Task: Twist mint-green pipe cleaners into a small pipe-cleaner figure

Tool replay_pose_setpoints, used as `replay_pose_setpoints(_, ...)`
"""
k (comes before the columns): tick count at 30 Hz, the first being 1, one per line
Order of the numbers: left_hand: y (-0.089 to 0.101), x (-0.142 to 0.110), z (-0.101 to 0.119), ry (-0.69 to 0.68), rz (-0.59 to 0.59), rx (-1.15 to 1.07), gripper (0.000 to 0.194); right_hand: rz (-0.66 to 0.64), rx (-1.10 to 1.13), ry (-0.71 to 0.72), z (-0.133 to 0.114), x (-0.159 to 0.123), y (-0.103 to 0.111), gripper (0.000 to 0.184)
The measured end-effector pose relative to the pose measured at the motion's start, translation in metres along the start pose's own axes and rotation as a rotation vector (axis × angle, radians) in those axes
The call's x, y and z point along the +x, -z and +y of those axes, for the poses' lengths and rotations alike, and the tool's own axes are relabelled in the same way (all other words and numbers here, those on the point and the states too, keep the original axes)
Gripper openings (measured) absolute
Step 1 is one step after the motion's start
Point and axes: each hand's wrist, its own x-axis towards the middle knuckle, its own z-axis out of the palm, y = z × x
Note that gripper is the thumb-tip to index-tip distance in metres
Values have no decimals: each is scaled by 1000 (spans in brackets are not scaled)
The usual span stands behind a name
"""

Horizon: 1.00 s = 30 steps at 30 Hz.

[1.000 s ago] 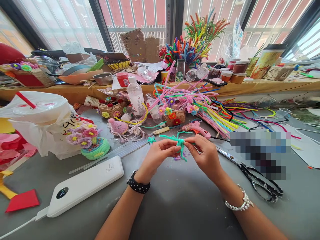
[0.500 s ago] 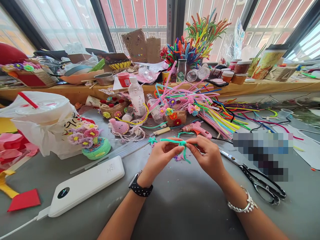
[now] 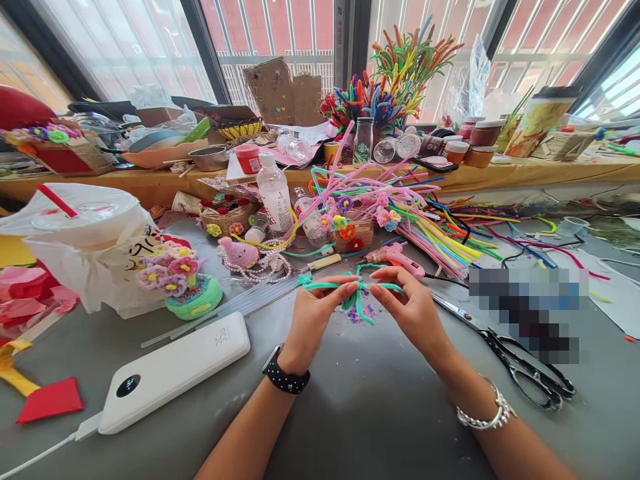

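Mint-green pipe cleaners (image 3: 359, 303), knotted at the middle, sit just on the near side of the pink glue gun (image 3: 400, 259), pinched between thumb and fingers of the left hand (image 3: 311, 319). The right hand (image 3: 414, 312) has its fingertips around one strand; whether they grip it, I cannot tell. Black-handled scissors (image 3: 493, 340) lie on the table (image 3: 370, 413), right of the glue gun and nearer; a white power bank (image 3: 175, 373) lies well to its left.

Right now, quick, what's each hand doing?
Left hand: closed, pinching the green fuzzy craft piece.
Right hand: thumb and finger slightly parted around one strand of it; whether they grip it cannot be told.
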Motion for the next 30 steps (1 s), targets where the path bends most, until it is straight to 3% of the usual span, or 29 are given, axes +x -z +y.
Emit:
replay_pose_setpoints(4, 1, 0, 1, -38, 65, -17, 20, -128, 200, -198, 4, 2, -5, 31)
replay_pose_setpoints(7, 1, 0, 1, -63, 93, -21, 18, -191, 210, -233, 7, 2, -7, 32)
replay_pose_setpoints(10, 0, 0, 2, -62, 108, -21, 18, -11, -51, -54, 10, 0, -9, 30)
replay_pose_setpoints(14, -1, 0, 2, -50, 121, -6, 18, 348, -456, 410, 9, -6, -9, 34)
replay_pose_setpoints(18, -1, 0, 0, -68, 97, 8, 16, 376, -782, 724, 6, -13, -8, 38)
replay_pose_setpoints(21, -1, 0, -1, -76, 98, 29, 15, 370, -904, 826, 4, -17, -7, 26)
replay_pose_setpoints(25, -2, -2, -2, -122, 82, 119, 17, 385, -919, 821, 3, -18, -8, 13)
replay_pose_setpoints(30, -3, -4, -4, -204, 73, 219, 15, 298, -845, 800, 4, -17, -7, 19)
